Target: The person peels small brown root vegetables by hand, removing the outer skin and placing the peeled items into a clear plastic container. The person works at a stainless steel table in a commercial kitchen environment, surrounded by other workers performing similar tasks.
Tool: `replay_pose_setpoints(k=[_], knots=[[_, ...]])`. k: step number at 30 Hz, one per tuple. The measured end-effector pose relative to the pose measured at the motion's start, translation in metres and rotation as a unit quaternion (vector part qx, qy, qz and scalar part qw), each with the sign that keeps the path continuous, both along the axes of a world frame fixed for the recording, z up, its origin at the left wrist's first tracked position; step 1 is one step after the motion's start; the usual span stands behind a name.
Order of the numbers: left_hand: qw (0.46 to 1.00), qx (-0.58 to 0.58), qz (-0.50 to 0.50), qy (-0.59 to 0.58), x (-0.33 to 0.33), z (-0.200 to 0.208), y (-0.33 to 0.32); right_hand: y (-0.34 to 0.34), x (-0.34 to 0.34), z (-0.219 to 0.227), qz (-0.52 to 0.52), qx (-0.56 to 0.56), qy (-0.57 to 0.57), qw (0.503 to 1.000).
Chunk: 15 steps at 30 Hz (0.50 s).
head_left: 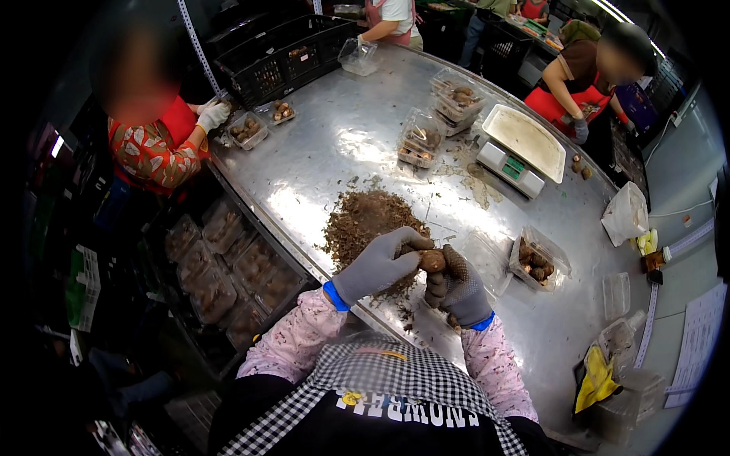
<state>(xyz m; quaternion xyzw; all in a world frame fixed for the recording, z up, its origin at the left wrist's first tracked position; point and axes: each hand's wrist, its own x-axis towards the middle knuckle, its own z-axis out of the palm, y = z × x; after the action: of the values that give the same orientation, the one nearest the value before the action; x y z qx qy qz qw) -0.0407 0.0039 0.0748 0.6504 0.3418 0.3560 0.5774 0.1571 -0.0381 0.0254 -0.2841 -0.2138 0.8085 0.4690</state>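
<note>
A small, round brown taro [432, 261] is held between my two gloved hands above the metal table. My left hand [378, 266], in a grey glove, has its thumb and fingers closed on the taro's left and upper side. My right hand [461, 289], gloved the same way, curls its fingers round the other side. Below and beyond the left hand lies a heap of brown peelings and soil [369, 220]. To the right of my hands is an open clear plastic box [534, 262] with several brown taros in it; its lid [489, 258] is folded toward me.
Filled clear boxes [420, 139] and a weighing scale [525, 148] stand farther back. A black crate [285, 57] is at the far left. Packed boxes [220, 266] fill a crate below the table's left edge. Co-workers stand left, right and behind. A yellow cloth [597, 380] lies right.
</note>
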Motion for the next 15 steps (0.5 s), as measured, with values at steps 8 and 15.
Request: replay_pose_setpoints(k=[8,15], knots=[[0.999,0.025,0.024,0.029,0.01,0.006,-0.006,0.001,-0.006,0.012,-0.012,-0.122,0.09,0.988],[0.998,0.016,0.052,0.037,0.012,-0.023,-0.006,-0.018,0.005,-0.024,-0.037,-0.078,0.11,0.99]])
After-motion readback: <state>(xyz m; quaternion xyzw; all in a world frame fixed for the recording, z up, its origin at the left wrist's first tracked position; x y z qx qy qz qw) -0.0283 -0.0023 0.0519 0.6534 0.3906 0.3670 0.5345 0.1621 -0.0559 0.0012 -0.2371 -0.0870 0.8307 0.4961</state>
